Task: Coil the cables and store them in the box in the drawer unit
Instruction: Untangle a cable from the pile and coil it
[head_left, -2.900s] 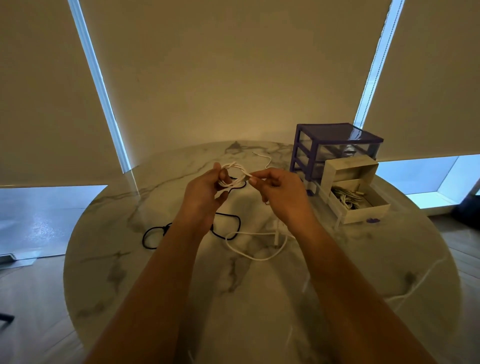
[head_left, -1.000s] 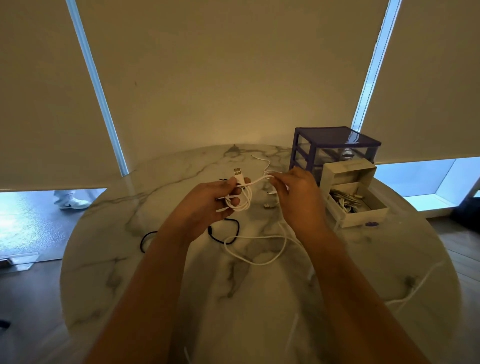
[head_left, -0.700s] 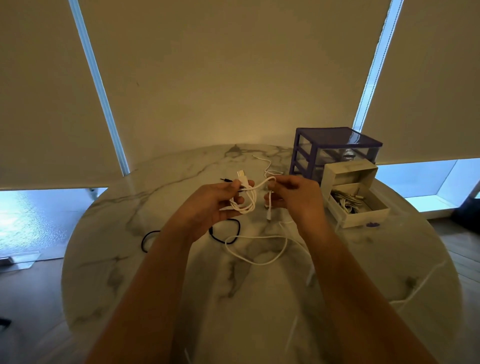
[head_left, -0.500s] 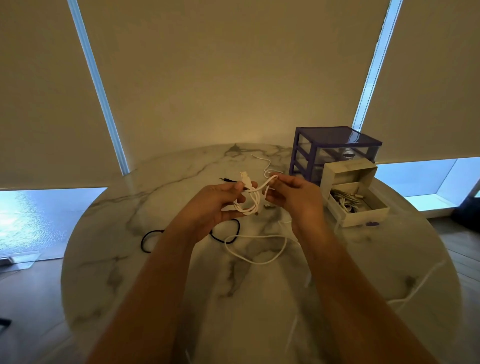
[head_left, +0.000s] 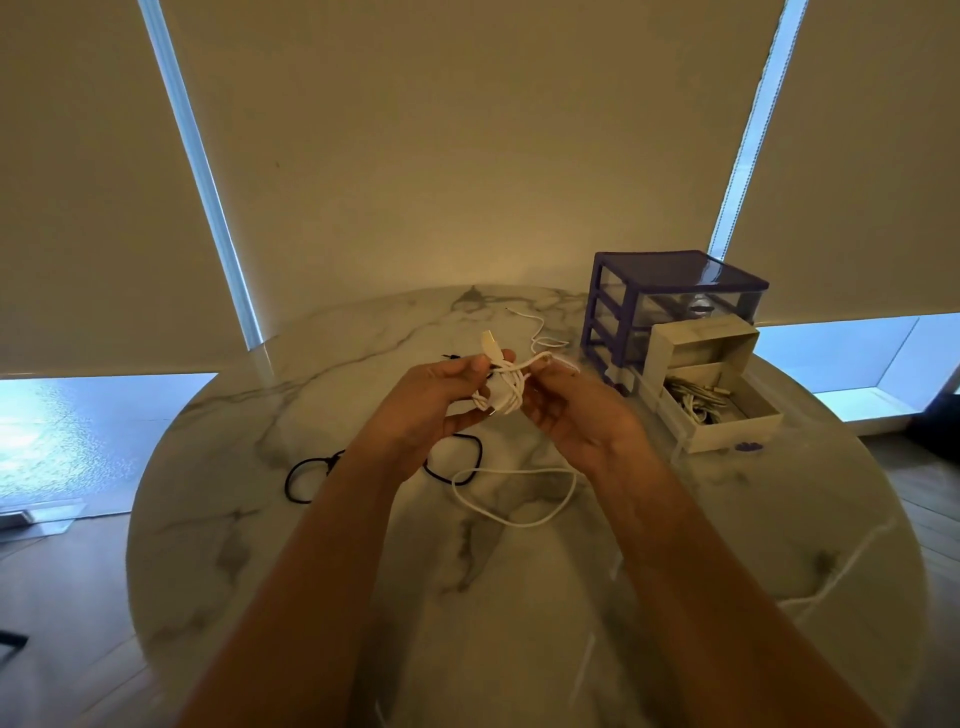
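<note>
Both hands' fingers (head_left: 470, 370) pinch the coiled white cable (head_left: 506, 391) between them.

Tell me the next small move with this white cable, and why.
Probably tuck the loose end under the wraps to lock the bundle. The left hand grips the white cable coil, its USB plug sticking up, while the right hand pinches the tail across it. The open box waits to the right.

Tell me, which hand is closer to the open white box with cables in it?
The right hand. It is just to the left of the box, holding the white cable bundle. The left hand grips the same bundle from the far side, further from the box.
</note>
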